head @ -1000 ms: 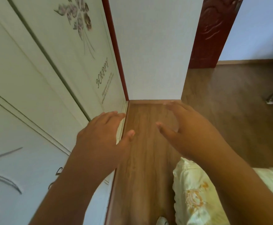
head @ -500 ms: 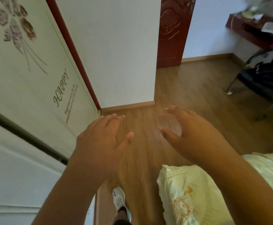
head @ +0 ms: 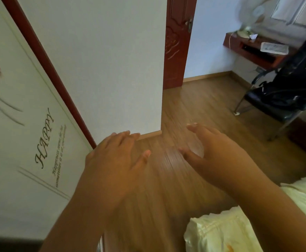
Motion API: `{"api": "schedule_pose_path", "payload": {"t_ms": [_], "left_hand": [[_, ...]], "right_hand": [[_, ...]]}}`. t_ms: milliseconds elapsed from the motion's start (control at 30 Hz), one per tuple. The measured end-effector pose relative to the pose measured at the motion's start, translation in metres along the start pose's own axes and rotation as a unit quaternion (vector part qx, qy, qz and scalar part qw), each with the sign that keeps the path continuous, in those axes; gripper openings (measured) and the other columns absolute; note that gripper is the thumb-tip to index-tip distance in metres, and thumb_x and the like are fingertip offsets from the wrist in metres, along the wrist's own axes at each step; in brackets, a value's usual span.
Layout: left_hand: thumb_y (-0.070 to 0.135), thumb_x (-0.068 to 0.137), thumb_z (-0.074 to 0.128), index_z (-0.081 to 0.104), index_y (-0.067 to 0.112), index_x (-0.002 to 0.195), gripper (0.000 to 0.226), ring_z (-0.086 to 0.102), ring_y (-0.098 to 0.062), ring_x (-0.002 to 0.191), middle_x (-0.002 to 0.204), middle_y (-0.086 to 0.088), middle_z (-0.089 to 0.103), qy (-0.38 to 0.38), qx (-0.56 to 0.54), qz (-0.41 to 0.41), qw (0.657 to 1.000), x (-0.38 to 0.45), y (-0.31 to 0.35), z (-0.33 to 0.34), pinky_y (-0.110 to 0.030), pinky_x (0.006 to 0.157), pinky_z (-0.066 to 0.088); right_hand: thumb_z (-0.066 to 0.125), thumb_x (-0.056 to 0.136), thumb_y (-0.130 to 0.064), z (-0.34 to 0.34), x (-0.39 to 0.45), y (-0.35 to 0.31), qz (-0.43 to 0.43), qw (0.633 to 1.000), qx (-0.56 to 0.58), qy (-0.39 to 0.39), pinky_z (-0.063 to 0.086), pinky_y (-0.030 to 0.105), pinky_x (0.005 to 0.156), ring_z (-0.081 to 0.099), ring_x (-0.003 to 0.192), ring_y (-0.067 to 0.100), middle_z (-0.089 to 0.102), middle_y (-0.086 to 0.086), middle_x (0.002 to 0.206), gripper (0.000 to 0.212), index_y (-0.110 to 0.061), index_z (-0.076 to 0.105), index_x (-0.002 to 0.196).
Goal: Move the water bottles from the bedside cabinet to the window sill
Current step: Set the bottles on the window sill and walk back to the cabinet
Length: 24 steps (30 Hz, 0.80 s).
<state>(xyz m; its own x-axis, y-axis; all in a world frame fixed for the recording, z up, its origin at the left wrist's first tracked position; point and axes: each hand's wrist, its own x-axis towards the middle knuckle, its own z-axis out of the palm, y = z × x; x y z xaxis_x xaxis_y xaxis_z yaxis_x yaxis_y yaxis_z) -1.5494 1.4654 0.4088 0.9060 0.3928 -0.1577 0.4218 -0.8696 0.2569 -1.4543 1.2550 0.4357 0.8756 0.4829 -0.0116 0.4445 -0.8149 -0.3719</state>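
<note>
My left hand (head: pixel 116 159) is stretched out in front of me over the wooden floor, fingers straight and holding nothing. To its right my right hand (head: pixel 215 150) is also held out, fingers spread and loosely bent, with nothing in it. No water bottle, bedside cabinet or window sill shows in the head view.
A white wardrobe door with "HAPPY" lettering (head: pixel 45 139) runs along the left. A white wall corner (head: pixel 160 106) juts ahead, a dark red door (head: pixel 175 48) beyond it. A black chair (head: pixel 283 95) and a red desk (head: pixel 254 51) stand right. Pale bedding (head: pixel 221 233) lies below right.
The view has swung to the right, bringing the door, chair and desk into sight. Both hands stay held out in front, empty.
</note>
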Motion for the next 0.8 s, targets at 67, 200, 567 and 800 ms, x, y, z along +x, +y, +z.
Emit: {"api": "schedule_pose_path", "payload": {"t_ms": [67, 200, 567, 800], "left_hand": [[0.075, 0.085, 0.018, 0.010, 0.042, 0.157, 0.079, 0.010, -0.015, 0.154, 0.167, 0.014, 0.007, -0.001, 0.017, 0.011, 1.000, 0.020, -0.014, -0.014, -0.046, 0.122, 0.014], [0.074, 0.084, 0.016, 0.018, 0.043, 0.155, 0.077, 0.016, -0.016, 0.153, 0.165, 0.014, 0.016, 0.021, 0.019, 0.033, 0.999, 0.055, -0.031, -0.027, -0.046, 0.120, 0.020], [0.073, 0.083, 0.016, 0.018, 0.044, 0.155, 0.077, 0.018, -0.014, 0.152, 0.165, 0.016, 0.016, -0.008, 0.014, 0.029, 0.999, 0.159, -0.038, -0.024, -0.045, 0.120, 0.022], [0.074, 0.083, 0.023, 0.016, 0.045, 0.154, 0.077, 0.015, -0.014, 0.153, 0.166, 0.016, 0.013, -0.009, 0.058, 0.040, 0.997, 0.254, -0.010, -0.043, -0.045, 0.120, 0.021]], "right_hand": [[0.053, 0.091, -0.065, 0.007, 0.021, -0.016, 0.007, 1.000, 0.005, 0.001, 0.037, 0.037, 0.112, 0.040, 0.143, 0.011, 0.031, -0.018, 0.160, 0.071, -0.043, 0.025, 0.153], [0.053, 0.091, -0.065, 0.022, 0.053, -0.030, 0.026, 1.000, -0.001, -0.004, 0.037, 0.036, 0.112, 0.039, 0.143, 0.012, 0.030, -0.017, 0.161, 0.071, -0.043, 0.025, 0.152], [0.051, 0.092, -0.065, 0.048, 0.161, -0.017, 0.040, 0.999, 0.014, -0.012, 0.034, 0.034, 0.114, 0.035, 0.146, 0.010, 0.030, -0.017, 0.161, 0.072, -0.041, 0.023, 0.155], [0.052, 0.091, -0.063, 0.036, 0.258, 0.011, 0.046, 0.998, 0.048, 0.001, 0.039, 0.036, 0.111, 0.041, 0.142, 0.012, 0.035, -0.015, 0.159, 0.071, -0.039, 0.028, 0.153]]}}
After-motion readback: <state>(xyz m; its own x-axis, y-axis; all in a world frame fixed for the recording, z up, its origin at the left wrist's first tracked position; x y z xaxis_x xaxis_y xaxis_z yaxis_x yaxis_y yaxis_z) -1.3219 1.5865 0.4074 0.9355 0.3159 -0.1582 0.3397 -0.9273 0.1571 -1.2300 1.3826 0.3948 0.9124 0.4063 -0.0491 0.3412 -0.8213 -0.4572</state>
